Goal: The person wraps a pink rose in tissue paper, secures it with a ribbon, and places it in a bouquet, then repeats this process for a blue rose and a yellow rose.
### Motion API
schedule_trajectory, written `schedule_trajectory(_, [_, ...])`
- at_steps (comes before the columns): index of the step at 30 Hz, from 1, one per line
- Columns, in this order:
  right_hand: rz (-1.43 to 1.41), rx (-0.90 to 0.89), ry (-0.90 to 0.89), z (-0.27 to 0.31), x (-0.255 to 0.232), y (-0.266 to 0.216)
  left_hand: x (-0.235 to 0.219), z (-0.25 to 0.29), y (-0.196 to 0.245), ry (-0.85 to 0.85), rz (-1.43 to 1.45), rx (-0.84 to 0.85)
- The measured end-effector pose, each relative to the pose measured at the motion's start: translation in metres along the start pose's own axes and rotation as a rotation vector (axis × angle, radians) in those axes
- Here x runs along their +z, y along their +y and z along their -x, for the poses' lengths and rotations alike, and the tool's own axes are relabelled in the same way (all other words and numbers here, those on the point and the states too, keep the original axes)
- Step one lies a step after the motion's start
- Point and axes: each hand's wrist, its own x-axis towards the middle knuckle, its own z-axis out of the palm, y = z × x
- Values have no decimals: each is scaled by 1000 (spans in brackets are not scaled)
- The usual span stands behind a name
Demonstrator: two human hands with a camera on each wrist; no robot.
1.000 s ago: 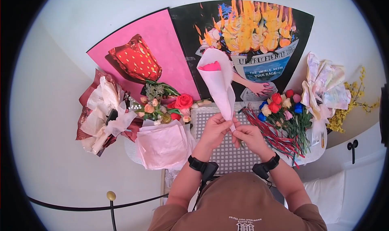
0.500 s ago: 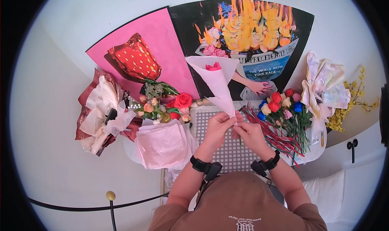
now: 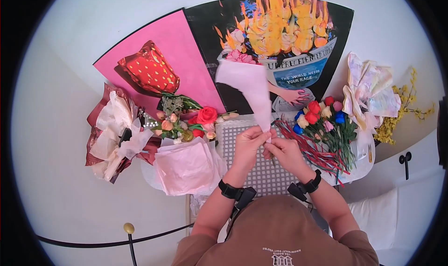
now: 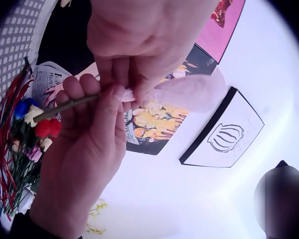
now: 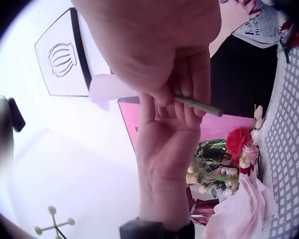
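Paper cone, one: was held in front of me above the table; looked light, soft and easily creased, best taken at its narrow end, round the stiffer stem. My left grip and right grip both pinched there. Table: carried checked cloth, roses, pink paper stack. Room: white wall stood behind two large pictures.

The wall is white and the light is bright. A checked cloth covers the middle of the table. Behind the table's back edge, a pink picture and a black picture are side by side. A black rail with a gold knob curves past the front left corner. A black handle is off the right edge.
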Motion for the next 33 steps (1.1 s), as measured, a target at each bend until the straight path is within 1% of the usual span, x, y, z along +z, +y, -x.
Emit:
schedule_trajectory(2, [-188, 5, -159, -1, -6, 6, -4, 1, 10, -145, -13, -125])
schedule_trajectory(3, [-188, 9, -155, 0, -8, 7, -6, 1, 9, -149, -13, -130])
schedule_trajectory(5, [-438, 99, -312, 3, -11, 10, -10, 2, 6, -219, -141, -92])
schedule_trajectory(6, [-440, 101, -309, 4, -12, 13, -11, 3, 6, -221, -141, -96])
schedule_trajectory(8, [-582, 133, -437, 7, -13, 22, -13, 6, 5, -291, -30, -154])
schedule_trajectory(9, [-583, 139, -428, 8, -13, 23, -17, 7, 2, -297, -27, -162])
schedule_trajectory(11, [-662, 170, -521, 9, -14, 24, -25, 8, -8, -339, 106, -266])
schedule_trajectory(12, [-661, 180, -507, 9, -16, 27, -21, 11, -9, -349, 113, -278])
schedule_trajectory(14, [-610, 100, -591, 8, -16, 35, -15, 16, -6, -293, 152, -259])
schedule_trajectory(15, [-611, 106, -583, 9, -15, 37, -20, 15, -9, -297, 155, -268])
schedule_trajectory(17, [-588, 147, -481, 11, -12, 41, -32, 12, -17, -274, 56, -245])
schedule_trajectory(18, [-590, 153, -479, 12, -12, 46, -33, 12, -17, -272, 58, -251])
schedule_trajectory(20, [-494, 173, -334, 16, -16, 62, -33, 12, -15, -63, -159, -91])
schedule_trajectory(21, [-493, 182, -331, 22, -22, 75, -37, 14, -16, -64, -154, -98])
schedule_trajectory(23, [-15, 267, 19, 39, -45, 107, -56, 17, -21, 111, -192, -68])
schedule_trajectory(24, [88, 249, 163, 51, -55, 129, -67, 21, -26, 156, -189, -84])
schedule_trajectory(25, [189, 228, 305, 61, -66, 146, -79, 27, -32, 159, -183, -87])
schedule_trajectory(26, [191, 231, 301, 67, -78, 151, -90, 33, -38, 178, -214, -91])
schedule_trajectory(28, [498, 182, 366, 75, -90, 153, -97, 43, -44, 198, -248, -104])
schedule_trajectory(30, [534, 161, 353, 72, -89, 154, -100, 48, -48, 242, -230, -123])
schedule_trajectory(32, [574, 132, 341, 62, -85, 152, -97, 48, -48, 237, -257, -125])
schedule_trajectory(33, [666, 31, 349, 56, -80, 152, -95, 48, -48, 234, -284, -125])
